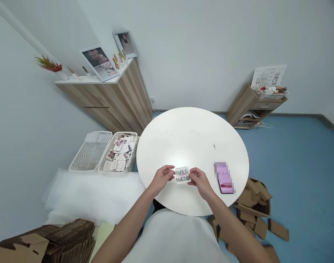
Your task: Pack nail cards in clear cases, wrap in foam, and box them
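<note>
A small white pack of silvery press-on nails [182, 175] is in front of me over the round white table [191, 146], the shiny ovals set in two rows. My right hand [199, 179] pinches its right edge, thumb on top and fingers partly beneath. At the left edge is my left hand [162, 178], its fingers apart and curved; whether the fingertips touch the pack I cannot tell. A phone [225, 179] with a pink, partly blurred screen lies to the right of my right hand.
Left of the table stand a basket of small printed packs [119, 153] and a basket with clear plastic [91, 151]. White wrapping sheets [95, 193] and folded cardboard [65, 241] lie nearer. A box of cardboard pieces [256, 199] sits on the floor at right.
</note>
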Motion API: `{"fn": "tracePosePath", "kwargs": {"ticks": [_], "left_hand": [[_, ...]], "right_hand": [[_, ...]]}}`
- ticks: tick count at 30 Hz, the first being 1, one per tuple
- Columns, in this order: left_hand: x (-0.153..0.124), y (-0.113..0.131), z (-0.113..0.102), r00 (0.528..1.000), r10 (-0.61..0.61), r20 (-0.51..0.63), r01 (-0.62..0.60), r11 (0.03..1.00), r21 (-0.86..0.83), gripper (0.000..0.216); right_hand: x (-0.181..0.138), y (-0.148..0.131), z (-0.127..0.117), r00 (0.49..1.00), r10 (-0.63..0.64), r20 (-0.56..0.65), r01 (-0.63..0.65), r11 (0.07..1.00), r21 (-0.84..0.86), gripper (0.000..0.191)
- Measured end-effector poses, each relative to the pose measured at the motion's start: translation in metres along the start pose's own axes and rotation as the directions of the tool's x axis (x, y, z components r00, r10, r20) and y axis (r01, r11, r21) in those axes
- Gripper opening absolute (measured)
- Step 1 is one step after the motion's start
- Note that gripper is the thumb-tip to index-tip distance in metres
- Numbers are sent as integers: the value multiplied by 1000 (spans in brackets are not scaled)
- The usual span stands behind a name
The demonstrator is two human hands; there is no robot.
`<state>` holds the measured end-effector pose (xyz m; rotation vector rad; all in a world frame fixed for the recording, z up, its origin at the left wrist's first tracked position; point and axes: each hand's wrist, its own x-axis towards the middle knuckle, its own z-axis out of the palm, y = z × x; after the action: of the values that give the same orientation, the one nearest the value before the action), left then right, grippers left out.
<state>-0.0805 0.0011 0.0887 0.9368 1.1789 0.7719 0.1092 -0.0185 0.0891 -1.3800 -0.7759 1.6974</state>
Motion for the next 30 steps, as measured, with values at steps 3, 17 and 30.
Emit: {"fn": "tracePosePath", "kwargs": {"ticks": [3, 17, 30], "left_hand": [[-4, -3, 18, 999, -35, 14, 34, 999, 26, 32], [-6, -16, 35, 998, -63, 12, 63, 998, 7, 26], [9, 1, 12, 986, -19, 165, -22, 969, 244, 29]], "right_hand": [[-8, 4, -15, 1000, 21, -16, -20, 998, 61, 24], [-13, 15, -34, 994, 79, 79, -83, 996, 41, 19], [-14, 15, -27, 997, 57, 61, -52, 996, -77, 16]]}}
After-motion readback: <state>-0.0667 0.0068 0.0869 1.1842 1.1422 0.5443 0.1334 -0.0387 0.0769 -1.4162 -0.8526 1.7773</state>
